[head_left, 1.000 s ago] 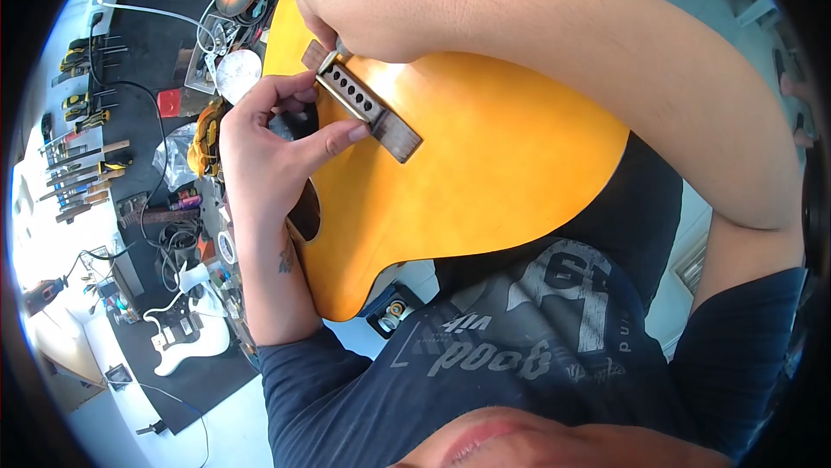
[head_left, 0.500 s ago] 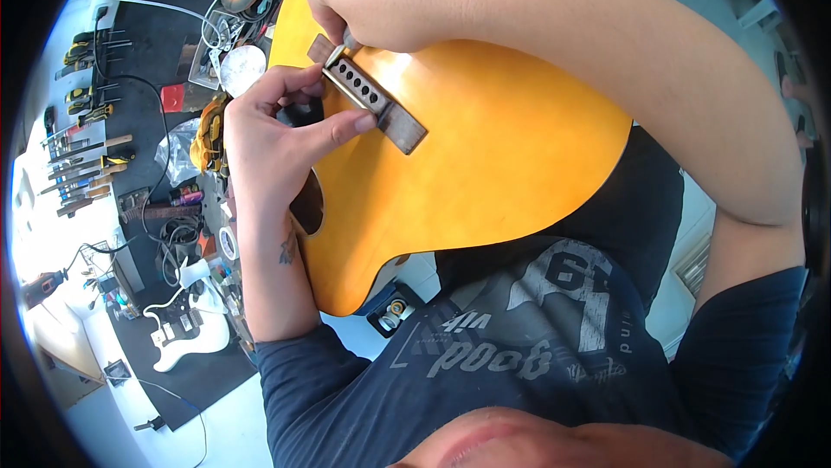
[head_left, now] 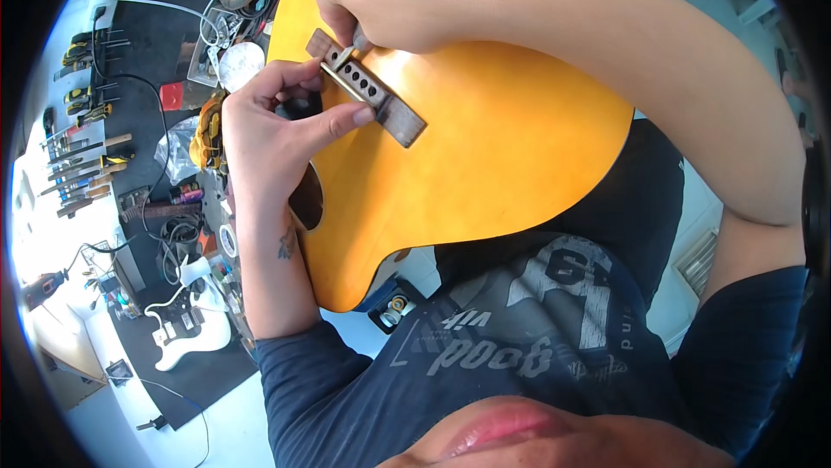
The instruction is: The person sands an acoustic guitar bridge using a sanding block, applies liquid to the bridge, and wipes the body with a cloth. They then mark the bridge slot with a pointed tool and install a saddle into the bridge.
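Note:
A yellow-orange acoustic guitar body (head_left: 485, 148) lies across the person's lap, its dark wooden bridge (head_left: 402, 122) with a row of pin holes facing up. Along the bridge's edge runs a thin metallic strip (head_left: 351, 85). My left hand (head_left: 273, 126) has this strip between thumb and fingertips, one near each end. My right hand (head_left: 372, 5) is closed, its fingers curled down around a small metal tool (head_left: 345, 56), whose pale end touches the bridge between the pin holes. The rest of the tool is hidden by the hand.
To the left, a dark workbench (head_left: 143, 135) bears screwdrivers and files, cables, a red box (head_left: 172, 96), a round white lid (head_left: 241, 66), yellow-black gloves (head_left: 208, 135) and a white electric guitar body (head_left: 195, 338). A dark case (head_left: 394, 304) sits below the guitar's edge.
The tool in my right hand has shifted down and right along the bridge, and a pin hole now shows on its upper left side. My left hand stays at the strip.

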The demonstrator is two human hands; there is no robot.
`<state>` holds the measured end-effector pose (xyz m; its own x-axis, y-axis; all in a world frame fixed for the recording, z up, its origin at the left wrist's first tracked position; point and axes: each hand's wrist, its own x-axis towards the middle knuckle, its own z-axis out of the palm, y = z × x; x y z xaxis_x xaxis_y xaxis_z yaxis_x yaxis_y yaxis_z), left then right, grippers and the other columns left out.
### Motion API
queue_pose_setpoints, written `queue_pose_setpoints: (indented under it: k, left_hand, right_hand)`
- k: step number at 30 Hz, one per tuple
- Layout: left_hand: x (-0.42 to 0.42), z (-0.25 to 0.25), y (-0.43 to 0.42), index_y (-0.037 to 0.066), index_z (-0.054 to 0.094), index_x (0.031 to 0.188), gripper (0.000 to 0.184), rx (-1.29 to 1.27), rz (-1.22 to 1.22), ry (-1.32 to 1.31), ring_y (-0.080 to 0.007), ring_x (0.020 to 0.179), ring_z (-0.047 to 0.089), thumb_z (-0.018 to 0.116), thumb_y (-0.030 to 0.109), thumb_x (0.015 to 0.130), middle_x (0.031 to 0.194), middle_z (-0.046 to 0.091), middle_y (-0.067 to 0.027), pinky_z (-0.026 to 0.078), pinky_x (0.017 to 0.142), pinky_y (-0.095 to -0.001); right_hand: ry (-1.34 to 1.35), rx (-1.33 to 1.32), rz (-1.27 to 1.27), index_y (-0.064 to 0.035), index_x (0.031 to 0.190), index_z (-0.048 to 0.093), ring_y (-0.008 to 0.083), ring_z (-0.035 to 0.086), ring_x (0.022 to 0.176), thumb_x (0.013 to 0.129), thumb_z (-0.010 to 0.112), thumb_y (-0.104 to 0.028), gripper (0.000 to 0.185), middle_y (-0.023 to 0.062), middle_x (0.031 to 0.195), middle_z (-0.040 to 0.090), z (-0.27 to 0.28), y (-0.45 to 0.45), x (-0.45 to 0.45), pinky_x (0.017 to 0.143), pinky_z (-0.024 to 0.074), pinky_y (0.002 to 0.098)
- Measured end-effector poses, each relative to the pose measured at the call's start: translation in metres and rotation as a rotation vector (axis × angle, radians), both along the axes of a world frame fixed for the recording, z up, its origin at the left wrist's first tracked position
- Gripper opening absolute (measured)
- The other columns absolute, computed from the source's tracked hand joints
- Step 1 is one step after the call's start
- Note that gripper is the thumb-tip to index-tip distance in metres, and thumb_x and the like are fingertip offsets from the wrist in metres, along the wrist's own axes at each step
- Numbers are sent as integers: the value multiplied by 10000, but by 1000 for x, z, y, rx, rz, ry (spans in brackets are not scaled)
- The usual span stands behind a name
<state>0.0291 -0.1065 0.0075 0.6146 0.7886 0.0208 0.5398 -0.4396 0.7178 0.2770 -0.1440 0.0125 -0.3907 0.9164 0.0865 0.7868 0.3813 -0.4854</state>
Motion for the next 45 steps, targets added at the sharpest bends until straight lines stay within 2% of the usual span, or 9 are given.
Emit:
queue_pose_setpoints:
  k: [4,7,15,19,25,28,33,39,45]
  left_hand:
    - [2,2,-2,-55,786,1109,555,0,13,6,-89,861,673,1055,167,678,968,768,-48,566,801,-252]
    - [2,2,-2,-59,777,1164,521,19,-7,24,-62,835,626,1014,67,717,931,723,0,503,777,-225]
    - [0,1,-1,-74,771,1165,534,19,-8,26,-72,839,645,1019,71,715,920,736,-17,522,781,-225]
    - [-2,-2,2,-82,763,1170,533,26,-11,28,-91,862,679,1012,56,719,938,755,-45,554,798,-242]
    - [-3,-5,2,-86,755,1174,535,5,-8,0,-102,872,696,1009,48,722,966,764,-65,571,805,-248]
    - [-4,-6,3,-80,771,1107,549,-18,9,-32,-68,850,647,1056,141,694,962,742,-34,548,780,-230]
    - [-2,-5,1,-83,769,1105,552,-19,16,-28,-66,843,643,1057,147,693,958,741,-33,544,775,-228]
    - [-3,-5,2,-72,776,1098,544,-6,4,-21,-63,833,638,1057,156,692,948,740,-27,538,768,-229]
    - [-3,-6,3,-68,782,1089,537,0,-1,-37,-62,822,629,1058,157,687,940,738,-22,532,757,-231]
  right_hand:
    - [132,-3,1,29,985,807,423,755,851,859,661,28,193,257,892,764,-1,-12,4,762,584,451]
    - [196,15,6,31,982,803,430,748,848,865,643,31,198,254,890,763,-6,-17,3,756,582,454]
    - [114,13,75,10,944,802,428,749,840,845,653,12,179,243,870,758,1,-33,10,759,588,456]
    - [62,133,43,4,909,796,422,753,835,837,671,-10,145,238,857,756,-18,-30,-1,762,597,448]
    - [17,83,90,9,933,795,406,761,840,842,687,-27,146,233,865,760,-6,-40,6,760,605,435]
    - [4,45,85,12,953,793,407,761,843,844,686,-22,157,234,873,760,1,-45,8,763,607,433]
    - [14,39,79,18,945,784,413,758,849,866,663,-25,151,239,876,759,0,-49,9,771,603,438]
    - [285,159,117,33,924,769,424,752,856,879,643,-27,147,254,866,750,-1,-74,22,775,595,454]
    - [99,127,86,36,913,766,431,746,849,878,642,-29,145,266,841,739,-12,-57,10,786,589,448]
